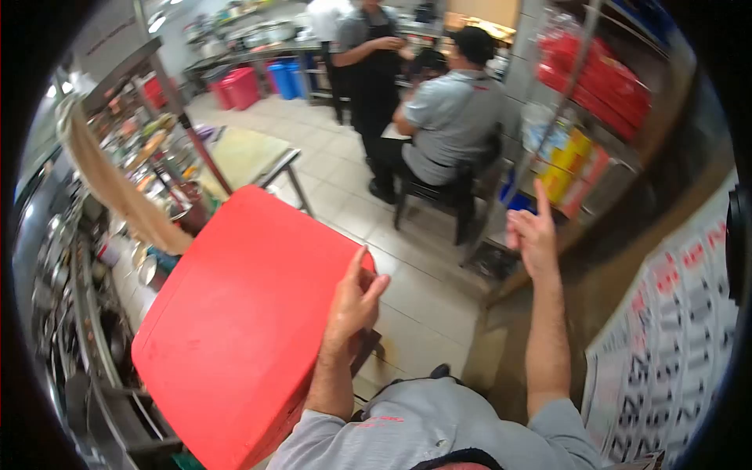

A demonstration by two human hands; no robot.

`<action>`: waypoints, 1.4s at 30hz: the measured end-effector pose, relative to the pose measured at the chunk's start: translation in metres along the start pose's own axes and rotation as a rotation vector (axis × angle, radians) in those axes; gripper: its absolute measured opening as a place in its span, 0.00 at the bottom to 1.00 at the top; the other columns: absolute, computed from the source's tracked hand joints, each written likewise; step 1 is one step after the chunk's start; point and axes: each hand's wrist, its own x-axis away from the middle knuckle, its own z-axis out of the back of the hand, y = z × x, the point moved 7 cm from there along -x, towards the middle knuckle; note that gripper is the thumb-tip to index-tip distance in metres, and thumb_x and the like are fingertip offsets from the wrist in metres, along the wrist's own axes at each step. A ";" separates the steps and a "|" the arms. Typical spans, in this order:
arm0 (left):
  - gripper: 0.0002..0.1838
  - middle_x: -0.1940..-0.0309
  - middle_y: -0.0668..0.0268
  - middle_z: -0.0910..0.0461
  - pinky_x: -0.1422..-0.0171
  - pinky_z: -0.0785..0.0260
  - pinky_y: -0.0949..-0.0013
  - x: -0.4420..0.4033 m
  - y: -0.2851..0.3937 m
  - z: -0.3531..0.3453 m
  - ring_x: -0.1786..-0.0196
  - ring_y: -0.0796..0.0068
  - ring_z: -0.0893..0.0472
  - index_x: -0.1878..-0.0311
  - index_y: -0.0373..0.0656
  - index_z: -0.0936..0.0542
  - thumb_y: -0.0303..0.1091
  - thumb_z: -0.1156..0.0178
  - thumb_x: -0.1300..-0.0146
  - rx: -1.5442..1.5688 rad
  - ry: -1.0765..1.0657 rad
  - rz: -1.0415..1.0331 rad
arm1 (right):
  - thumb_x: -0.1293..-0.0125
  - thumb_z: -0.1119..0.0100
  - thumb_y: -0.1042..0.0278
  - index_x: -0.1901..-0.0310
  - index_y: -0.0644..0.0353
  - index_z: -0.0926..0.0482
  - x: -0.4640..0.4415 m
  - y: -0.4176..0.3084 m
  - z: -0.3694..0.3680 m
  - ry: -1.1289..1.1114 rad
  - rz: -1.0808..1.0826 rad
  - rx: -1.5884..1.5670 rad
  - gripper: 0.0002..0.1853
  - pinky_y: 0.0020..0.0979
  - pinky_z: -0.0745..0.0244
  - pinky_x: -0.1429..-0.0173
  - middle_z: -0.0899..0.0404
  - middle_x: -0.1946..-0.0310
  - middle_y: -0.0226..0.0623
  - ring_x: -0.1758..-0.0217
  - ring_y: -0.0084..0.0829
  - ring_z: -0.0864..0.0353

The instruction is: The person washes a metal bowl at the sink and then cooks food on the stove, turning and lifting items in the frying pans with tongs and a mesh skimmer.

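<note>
My left hand is beside the right edge of a large red plastic bin with a flat lid. Its index finger and thumb are stretched apart, and nothing is held. Whether it touches the lid's edge I cannot tell. To the right, my right hand is raised with the index finger pointing away from me and the other fingers curled. It is empty too, in front of a shelf with yellow packets.
A person sits on a dark chair, with another in a black apron standing beyond. Cluttered metal counters run along the left. A printed calendar hangs at the right. Red and blue bins stand far back on the tiled floor.
</note>
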 end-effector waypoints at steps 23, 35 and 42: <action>0.35 0.83 0.62 0.28 0.68 0.35 0.66 -0.124 -0.044 0.023 0.76 0.72 0.27 0.38 0.34 0.40 0.45 0.42 0.43 -0.743 0.907 0.557 | 0.43 0.41 0.75 0.32 0.54 0.59 -0.279 -0.011 -0.150 -1.222 -0.102 -0.192 0.43 0.15 0.46 0.84 0.31 0.83 0.29 0.87 0.12 0.40; 0.38 0.82 0.66 0.27 0.72 0.35 0.71 -0.340 -0.087 0.058 0.79 0.76 0.28 0.35 0.34 0.44 0.44 0.40 0.44 -0.457 0.705 0.359 | 0.45 0.39 0.74 0.32 0.56 0.54 -0.414 0.100 -0.190 -1.086 -0.248 -0.025 0.42 0.16 0.44 0.83 0.32 0.81 0.27 0.86 0.13 0.40; 0.38 0.79 0.61 0.24 0.63 0.32 0.68 -0.388 -0.091 0.088 0.73 0.69 0.24 0.36 0.35 0.43 0.45 0.41 0.44 -0.466 0.737 0.429 | 0.45 0.39 0.74 0.32 0.56 0.62 -0.486 0.190 -0.218 -0.895 -0.491 -0.238 0.46 0.18 0.43 0.82 0.35 0.80 0.28 0.84 0.15 0.40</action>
